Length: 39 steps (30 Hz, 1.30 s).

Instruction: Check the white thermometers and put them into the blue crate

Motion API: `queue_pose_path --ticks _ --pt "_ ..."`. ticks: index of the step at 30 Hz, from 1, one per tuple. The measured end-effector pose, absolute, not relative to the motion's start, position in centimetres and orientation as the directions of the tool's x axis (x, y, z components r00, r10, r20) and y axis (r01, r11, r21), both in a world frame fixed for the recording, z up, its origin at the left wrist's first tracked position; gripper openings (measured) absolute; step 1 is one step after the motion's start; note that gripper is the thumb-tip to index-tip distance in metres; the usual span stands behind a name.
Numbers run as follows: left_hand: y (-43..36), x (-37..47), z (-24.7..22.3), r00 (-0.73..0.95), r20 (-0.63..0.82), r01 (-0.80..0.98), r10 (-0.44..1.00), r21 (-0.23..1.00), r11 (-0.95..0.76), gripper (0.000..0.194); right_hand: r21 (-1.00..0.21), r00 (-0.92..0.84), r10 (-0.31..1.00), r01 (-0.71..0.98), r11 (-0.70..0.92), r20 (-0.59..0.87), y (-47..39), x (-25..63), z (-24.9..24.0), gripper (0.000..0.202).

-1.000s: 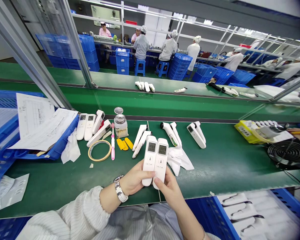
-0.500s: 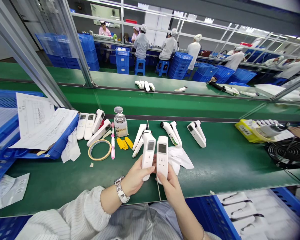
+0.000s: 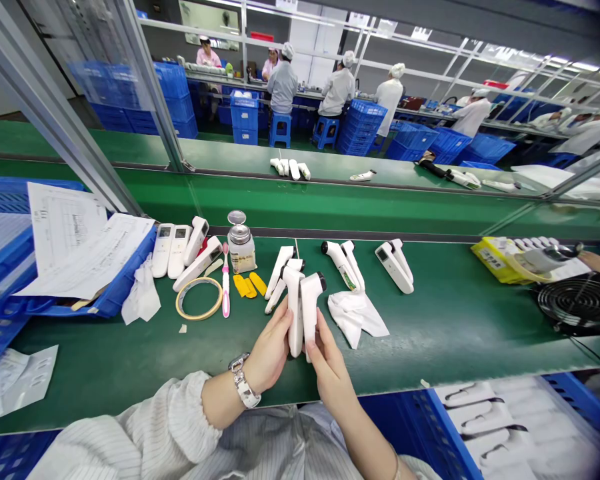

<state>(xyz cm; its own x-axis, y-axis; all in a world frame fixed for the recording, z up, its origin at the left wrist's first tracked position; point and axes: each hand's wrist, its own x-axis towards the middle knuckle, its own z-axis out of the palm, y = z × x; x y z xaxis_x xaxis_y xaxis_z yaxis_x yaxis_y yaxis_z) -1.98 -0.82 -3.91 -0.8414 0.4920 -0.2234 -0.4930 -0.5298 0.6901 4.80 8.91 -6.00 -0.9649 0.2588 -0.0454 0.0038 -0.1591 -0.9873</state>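
**Left thermometer (image 3: 295, 303) and right thermometer (image 3: 310, 307) held side by side over a green bench (image 3: 430, 333)**

In the head view, the left hand (image 3: 270, 353) is closed round the left thermometer, thumb along its side. The right hand (image 3: 333, 370) grips the right thermometer by its lower handle, with the thumb low on it. Both thermometers stand roughly upright above the bench, heads up, close together; whether they touch cannot be told. The right thermometer is side-on, its black tip towards the right.

Just beyond the left thermometer lies a near pair (image 3: 279, 267) of the same devices, partly hidden by it. To the right lie a middle pair (image 3: 341, 265), with a white cloth (image 3: 353, 312) at its near end, and a far pair (image 3: 394, 268) leaning together.

To the left are yellow pieces (image 3: 245, 285), a bottle (image 3: 242, 252) with its lid raised, a pink-and-white toothbrush (image 3: 225, 283) and a tape roll (image 3: 199, 319). Behind the tape lies a group of thermometers (image 3: 179, 252). Farther left, papers (image 3: 80, 253) lie over a blue crate (image 3: 130, 270).

At the right edge, a co-worker's hand (image 3: 599, 263) is near a yellow tray (image 3: 493, 262) and a black fan (image 3: 570, 303).
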Motion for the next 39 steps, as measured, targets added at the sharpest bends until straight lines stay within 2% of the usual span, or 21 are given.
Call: queue_pose_path --ticks 4,7,19,24,30,34,39 --pt "-1.0 -1.9 -4.1 -0.816 -0.188 -0.492 0.547 0.721 -0.487 0.039 -0.954 -0.978 0.197 0.003 -0.299 -0.064 9.2 4.7 -5.1 0.058" --pt "-1.2 -1.9 -3.9 -0.786 -0.128 -0.466 0.604 0.765 -0.444 0.043 -0.941 -0.979 0.189 0.014 -0.338 -0.082 9.7 4.6 -4.4 0.059" --pt "-1.2 -2.2 -3.6 -0.738 -0.134 -0.532 0.661 0.719 -0.448 0.041 -0.954 -0.975 0.194 0.049 -0.296 -0.110 10.8 4.8 -4.7 0.059" --pt "-1.3 -2.3 -3.5 -0.741 -0.171 -0.514 0.649 0.767 -0.384 0.043 -0.956 -0.968 0.225 0.043 -0.289 -0.112 10.7 4.6 -4.1 0.048" --pt "-1.1 -2.3 -3.3 -0.782 -0.118 -0.451 0.612 0.784 -0.425 0.049 -0.928 -0.967 0.208 0.062 -0.369 -0.147 10.9 4.7 -3.8 0.039" --pt "-1.2 -2.4 -3.1 -0.756 -0.128 -0.482 0.642 0.772 -0.414 0.044 -0.893 -0.970 0.188 0.054 -0.447 -0.153 11.1 5.0 -3.6 0.035" --pt "-1.5 -2.6 -2.7 -0.712 -0.144 -0.531 0.687 0.751 -0.393 0.047 -0.834 -0.943 0.223 0.087 -0.545 -0.245 11.2 5.0 -3.2 0.036"
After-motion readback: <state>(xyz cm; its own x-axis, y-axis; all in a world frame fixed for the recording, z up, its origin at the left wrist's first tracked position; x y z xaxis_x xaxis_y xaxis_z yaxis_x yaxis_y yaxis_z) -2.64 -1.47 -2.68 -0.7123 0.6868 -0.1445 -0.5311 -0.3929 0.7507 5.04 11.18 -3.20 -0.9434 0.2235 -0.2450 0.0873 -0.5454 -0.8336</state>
